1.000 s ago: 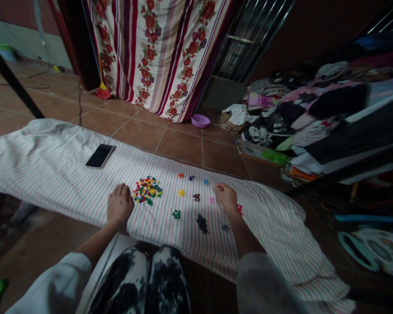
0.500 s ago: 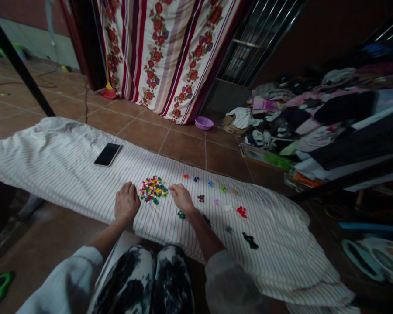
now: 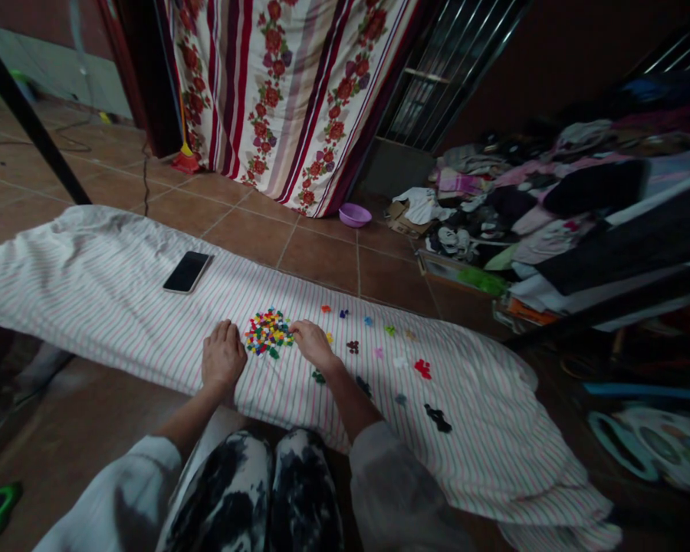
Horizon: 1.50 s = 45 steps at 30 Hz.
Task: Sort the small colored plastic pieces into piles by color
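Note:
A heap of small multicoloured pieces (image 3: 267, 331), too small to name, lies on the striped cloth (image 3: 126, 314). Just left of the heap, my left hand (image 3: 223, 355) rests on the cloth with its fingers extended. At the heap's right edge is my right hand (image 3: 315, 343), thumb and fingertips pinched together; whatever is between them is hidden. Beyond that hand lie small groups sorted by colour, among them red pieces (image 3: 422, 369), brown pieces (image 3: 353, 347), black pieces (image 3: 438, 418) and green pieces (image 3: 318, 376). Yellow pieces (image 3: 330, 337) show partly behind the right hand.
A phone (image 3: 187, 272) lies on the cloth to the left. Past the far edge, a purple basin (image 3: 355, 215) stands on the tiled floor before a floral curtain (image 3: 276, 100). Piled clothes (image 3: 529, 192) fill the right side. Dark bars rise at both sides.
My right hand has shifted slightly left onto the heap's edge, uncovering part of the yellow group. My left hand stays in place. The view has turned slightly.

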Available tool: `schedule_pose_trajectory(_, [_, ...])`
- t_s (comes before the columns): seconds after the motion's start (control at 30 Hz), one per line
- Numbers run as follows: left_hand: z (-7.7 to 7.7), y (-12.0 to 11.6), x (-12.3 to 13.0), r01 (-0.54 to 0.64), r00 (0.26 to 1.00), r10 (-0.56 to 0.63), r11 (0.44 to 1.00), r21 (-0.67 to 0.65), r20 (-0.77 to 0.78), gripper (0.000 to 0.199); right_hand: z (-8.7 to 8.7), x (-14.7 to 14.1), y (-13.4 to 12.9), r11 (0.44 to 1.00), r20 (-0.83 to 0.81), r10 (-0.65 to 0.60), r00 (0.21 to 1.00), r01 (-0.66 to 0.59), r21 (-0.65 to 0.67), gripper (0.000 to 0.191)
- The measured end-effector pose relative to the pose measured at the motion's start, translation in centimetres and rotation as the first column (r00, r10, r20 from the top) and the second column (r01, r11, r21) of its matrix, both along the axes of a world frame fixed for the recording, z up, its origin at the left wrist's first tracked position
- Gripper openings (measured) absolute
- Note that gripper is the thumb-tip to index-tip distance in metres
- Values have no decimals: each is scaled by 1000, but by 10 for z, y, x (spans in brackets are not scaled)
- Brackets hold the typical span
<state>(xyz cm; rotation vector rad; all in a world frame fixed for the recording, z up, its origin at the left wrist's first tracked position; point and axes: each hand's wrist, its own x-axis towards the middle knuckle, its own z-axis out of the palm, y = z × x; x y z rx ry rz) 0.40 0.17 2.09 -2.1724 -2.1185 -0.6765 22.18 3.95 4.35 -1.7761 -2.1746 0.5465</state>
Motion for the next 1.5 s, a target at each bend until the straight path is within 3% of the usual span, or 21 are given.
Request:
schedule_pose_trajectory(0.4, [4, -2, 0, 9, 1000, -9, 1000, 13, -13, 33, -11, 8, -4, 997, 42, 68, 997, -69, 32, 22])
schedule_pose_trajectory(0.63, [2, -1, -1, 9, 1000, -8, 1000, 19, -24, 32, -13, 10, -12, 986, -133, -79, 988, 97, 136, 16])
schedule_pose_trajectory(0.9, [1, 0, -2, 16, 999, -15, 999, 28, -30, 31, -20, 26, -34, 954, -305, -206, 930, 261, 150, 15])
schedule_pose_trajectory(1.07, [2, 0, -2, 23, 999, -23, 1000, 13, -27, 30, -26, 50, -44, 931, -439, -245, 864, 336, 143, 18])
schedule_pose_trajectory(1.27, [4, -2, -1, 25, 1000, -25, 1000, 13, -14, 31, -21, 104, -59, 887, -548, -302, 780, 441, 139, 23])
schedule_pose_trajectory(1.5, [6, -3, -1, 18, 1000, -17, 1000, 15, -26, 31, -17, 138, -98, 871, -474, -365, 801, 474, 129, 25])
